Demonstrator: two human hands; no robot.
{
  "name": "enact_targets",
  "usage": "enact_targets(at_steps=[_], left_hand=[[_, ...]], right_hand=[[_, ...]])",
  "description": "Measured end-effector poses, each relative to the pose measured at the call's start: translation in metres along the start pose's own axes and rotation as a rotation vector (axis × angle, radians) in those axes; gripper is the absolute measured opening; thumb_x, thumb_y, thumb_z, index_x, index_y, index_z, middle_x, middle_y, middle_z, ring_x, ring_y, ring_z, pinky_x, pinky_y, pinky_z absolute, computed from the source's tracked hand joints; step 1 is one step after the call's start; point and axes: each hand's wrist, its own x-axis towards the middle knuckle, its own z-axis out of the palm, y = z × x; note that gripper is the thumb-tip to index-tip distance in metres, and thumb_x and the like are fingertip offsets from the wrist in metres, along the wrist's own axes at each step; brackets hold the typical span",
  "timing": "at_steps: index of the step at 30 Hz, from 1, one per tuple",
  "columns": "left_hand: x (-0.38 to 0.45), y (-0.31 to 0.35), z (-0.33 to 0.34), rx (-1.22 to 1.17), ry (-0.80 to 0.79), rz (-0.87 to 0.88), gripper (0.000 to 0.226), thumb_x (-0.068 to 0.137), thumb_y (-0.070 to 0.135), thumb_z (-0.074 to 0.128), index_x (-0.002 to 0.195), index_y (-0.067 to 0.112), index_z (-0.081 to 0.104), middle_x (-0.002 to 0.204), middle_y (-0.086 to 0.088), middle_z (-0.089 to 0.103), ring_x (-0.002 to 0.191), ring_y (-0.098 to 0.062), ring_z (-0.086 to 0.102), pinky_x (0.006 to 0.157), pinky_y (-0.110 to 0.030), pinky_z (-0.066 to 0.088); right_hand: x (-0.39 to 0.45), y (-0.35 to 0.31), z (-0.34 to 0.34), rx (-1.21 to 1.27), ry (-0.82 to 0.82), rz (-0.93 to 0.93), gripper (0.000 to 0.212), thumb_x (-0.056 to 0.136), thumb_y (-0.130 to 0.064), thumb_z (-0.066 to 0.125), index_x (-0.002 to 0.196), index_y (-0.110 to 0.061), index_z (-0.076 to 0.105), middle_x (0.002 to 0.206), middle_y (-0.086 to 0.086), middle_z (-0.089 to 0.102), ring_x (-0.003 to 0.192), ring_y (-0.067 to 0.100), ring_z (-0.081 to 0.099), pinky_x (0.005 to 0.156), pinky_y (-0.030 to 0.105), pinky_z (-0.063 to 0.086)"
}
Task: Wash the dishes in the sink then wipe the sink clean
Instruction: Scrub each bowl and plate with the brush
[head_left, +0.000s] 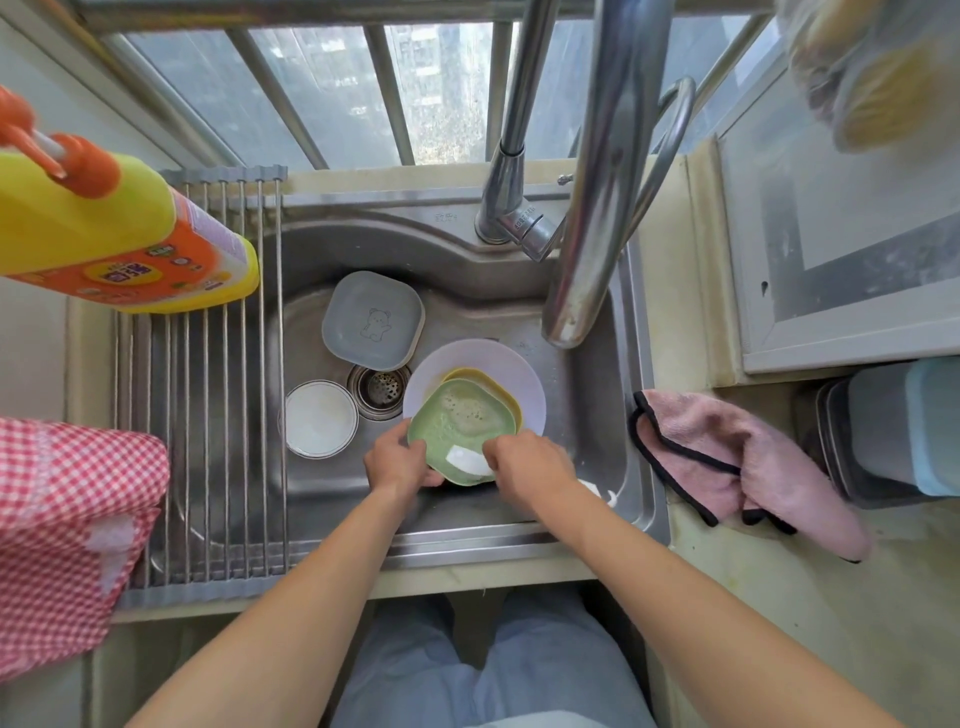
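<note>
Scrubbing stage: at lower centre of the sink (597, 415), left hand (397, 462) grips the green plate (460, 426) by its rim; right hand (527, 462) pinches a white cloth (467, 460) against it. Next likely: rinse, rack, other dishes.

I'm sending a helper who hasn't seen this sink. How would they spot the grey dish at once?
Start at the steel sink under the tap. Just behind the drain, away from the hands, lies the grey dish. It is the only rounded-square dish lying alone, and it has a small bear outline at its centre.
</note>
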Motion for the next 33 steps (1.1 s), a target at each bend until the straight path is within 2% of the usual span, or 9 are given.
enact_targets(at_steps=[8,13,17,22,24,26,29,31,33], left_hand=[[0.0,0.0,0.002,-0.051,-0.015,0.007,0.037,0.094,0.007,0.056,0.115,0.035,0.068,0.086,-0.004,0.068,0.059,-0.03,0.074,0.063,-0.048,0.063],[0.004,0.004,-0.001,0.01,0.003,-0.017,0.045,0.093,0.003,0.049,0.127,0.028,0.066,0.097,-0.014,0.072,0.055,-0.03,0.072,0.06,-0.043,0.063],[0.002,0.01,0.005,-0.01,0.007,-0.021,0.045,0.092,0.0,0.05,0.123,0.027,0.068,0.086,-0.006,0.064,0.057,-0.03,0.072,0.052,-0.038,0.062],[0.002,0.007,0.004,-0.018,0.026,-0.008,0.042,0.089,0.005,0.056,0.114,0.037,0.069,0.088,-0.004,0.067,0.058,-0.029,0.073,0.062,-0.044,0.064],[0.004,0.004,0.004,-0.003,0.019,-0.018,0.041,0.088,0.006,0.058,0.108,0.041,0.067,0.091,-0.004,0.07,0.057,-0.027,0.073,0.062,-0.043,0.064],[0.008,0.0,0.006,0.044,0.045,-0.04,0.032,0.084,0.013,0.061,0.103,0.036,0.073,0.087,-0.002,0.073,0.057,-0.025,0.073,0.062,-0.042,0.064],[0.008,0.005,0.007,0.16,0.147,-0.043,0.033,0.076,0.023,0.062,0.103,0.034,0.077,0.088,-0.002,0.075,0.079,-0.029,0.072,0.074,-0.031,0.058],[0.003,0.012,0.005,0.277,0.213,-0.025,0.031,0.078,0.021,0.064,0.104,0.031,0.078,0.095,-0.008,0.075,0.092,-0.035,0.066,0.074,-0.028,0.046],[-0.001,0.017,0.003,0.345,0.271,-0.015,0.028,0.079,0.02,0.062,0.102,0.025,0.078,0.095,-0.013,0.073,0.091,-0.037,0.064,0.072,-0.031,0.045]], right_hand=[[0.012,-0.024,0.013,0.454,0.069,0.061,0.016,0.091,-0.016,0.055,0.093,-0.029,0.063,0.098,0.006,0.068,0.095,0.034,0.061,0.076,0.035,0.048],[0.017,0.0,-0.014,0.153,-0.1,0.047,0.023,0.085,-0.005,0.053,0.092,-0.023,0.066,0.106,0.006,0.068,0.1,0.032,0.063,0.079,0.033,0.05],[0.021,0.0,-0.024,-0.043,-0.065,0.058,0.033,0.088,-0.005,0.056,0.115,-0.021,0.067,0.117,0.009,0.066,0.109,0.034,0.063,0.084,0.034,0.047],[0.022,-0.019,0.0,0.41,-0.011,0.078,0.012,0.088,-0.017,0.056,0.093,-0.022,0.067,0.102,0.005,0.07,0.101,0.031,0.064,0.084,0.035,0.053],[0.022,-0.02,0.006,0.451,0.025,0.086,0.013,0.089,-0.016,0.055,0.088,-0.027,0.063,0.098,0.003,0.07,0.097,0.03,0.063,0.081,0.036,0.052],[0.021,-0.019,0.011,0.337,0.121,0.071,0.015,0.09,-0.016,0.054,0.095,-0.028,0.061,0.096,0.004,0.068,0.092,0.034,0.06,0.074,0.035,0.046],[0.021,-0.012,0.006,0.074,0.245,0.037,0.023,0.09,-0.005,0.05,0.101,-0.025,0.054,0.089,0.006,0.06,0.083,0.036,0.056,0.067,0.034,0.034],[0.021,-0.005,-0.003,-0.086,0.267,0.0,0.032,0.093,-0.001,0.047,0.115,-0.023,0.053,0.101,0.007,0.064,0.091,0.035,0.063,0.066,0.035,0.034],[0.02,0.0,-0.009,-0.193,0.273,-0.045,0.036,0.096,-0.001,0.045,0.125,-0.021,0.051,0.11,0.007,0.065,0.096,0.033,0.066,0.065,0.035,0.035]])
